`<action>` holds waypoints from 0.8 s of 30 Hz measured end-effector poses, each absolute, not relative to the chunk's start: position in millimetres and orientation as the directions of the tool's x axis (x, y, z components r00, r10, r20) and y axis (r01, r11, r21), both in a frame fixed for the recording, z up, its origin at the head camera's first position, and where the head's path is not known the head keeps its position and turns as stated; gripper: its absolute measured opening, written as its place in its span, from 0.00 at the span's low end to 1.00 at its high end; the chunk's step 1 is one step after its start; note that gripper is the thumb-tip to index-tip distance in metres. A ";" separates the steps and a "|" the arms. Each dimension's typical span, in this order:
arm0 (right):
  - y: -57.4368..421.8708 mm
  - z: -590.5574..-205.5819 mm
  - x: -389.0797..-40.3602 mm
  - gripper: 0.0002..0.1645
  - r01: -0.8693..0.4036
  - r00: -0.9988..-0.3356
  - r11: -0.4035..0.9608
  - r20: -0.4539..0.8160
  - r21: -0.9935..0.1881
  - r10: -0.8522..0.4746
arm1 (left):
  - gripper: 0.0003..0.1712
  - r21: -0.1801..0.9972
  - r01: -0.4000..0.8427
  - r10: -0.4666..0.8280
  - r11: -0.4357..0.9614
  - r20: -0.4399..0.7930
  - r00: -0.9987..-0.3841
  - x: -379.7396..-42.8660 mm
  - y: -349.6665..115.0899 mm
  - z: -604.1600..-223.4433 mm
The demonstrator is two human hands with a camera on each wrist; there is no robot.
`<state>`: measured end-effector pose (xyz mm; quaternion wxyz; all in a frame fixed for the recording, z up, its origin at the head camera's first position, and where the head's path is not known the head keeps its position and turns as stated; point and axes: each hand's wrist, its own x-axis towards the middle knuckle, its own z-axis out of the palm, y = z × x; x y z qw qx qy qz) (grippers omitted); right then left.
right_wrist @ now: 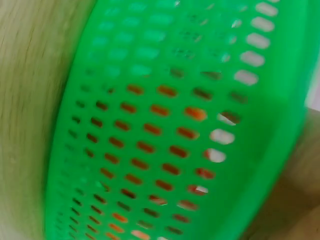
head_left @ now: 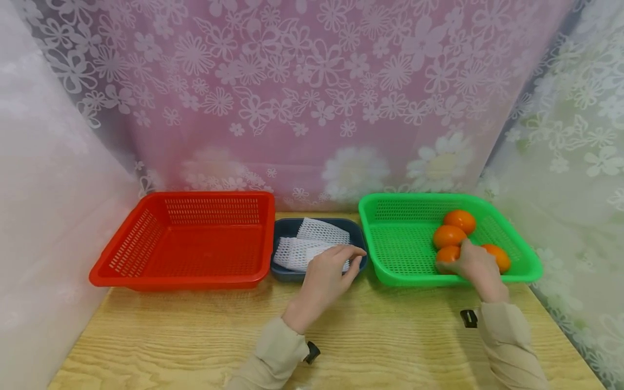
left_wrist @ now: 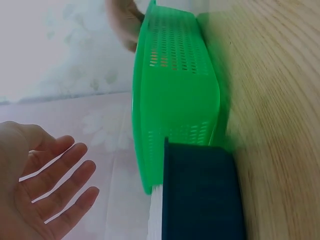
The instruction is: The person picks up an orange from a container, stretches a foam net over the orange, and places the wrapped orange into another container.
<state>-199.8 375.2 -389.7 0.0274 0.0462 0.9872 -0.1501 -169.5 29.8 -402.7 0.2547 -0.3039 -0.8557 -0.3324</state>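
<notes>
**My right hand (head_left: 479, 267) at an orange (head_left: 448, 253), my left hand (head_left: 326, 275) loose above the foam nets (head_left: 323, 231)**

My right hand reaches over the near rim of the green basket (head_left: 397, 238). Its thumb lies across the front of the nearest orange, with the fingers on the other side of it; I cannot tell whether they have closed into a grip. From the right wrist the basket wall hides most of that, and the view is blurred.

Three other oranges sit in the same basket: one (head_left: 449, 237) just behind the nearest, one (head_left: 460, 221) at the back, and one (head_left: 496, 258) to the right, partly covered by my hand.

My left hand is released, its fingers slightly bent and apart, holding nothing. Below it, the white nets lie in the dark blue tray (head_left: 287, 275), which stands between the green basket and the red basket (head_left: 209, 249). All three containers are on the wooden desk (head_left: 195, 336), in front of a pink flowered cloth (head_left: 292, 108).
</notes>
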 end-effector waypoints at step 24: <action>266.2 -350.3 -146.9 0.45 -0.082 -0.959 0.903 0.281 -0.422 0.044 | 0.46 0.402 0.750 0.450 0.524 0.617 -0.645 -176.0 96.0 -400.8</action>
